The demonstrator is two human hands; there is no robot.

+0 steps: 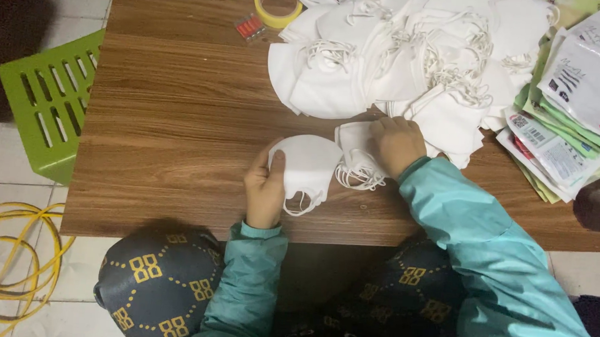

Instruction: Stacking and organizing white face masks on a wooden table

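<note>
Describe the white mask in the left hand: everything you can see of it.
The white mask is a folded, curved piece of soft-looking fabric, plain and unmarked. Thin white ear loops hang from its lower edge. It lies flat on the wooden table near the front edge. The left hand grips its left side, thumb on top. Its right edge meets a second mask under the right hand.
</note>
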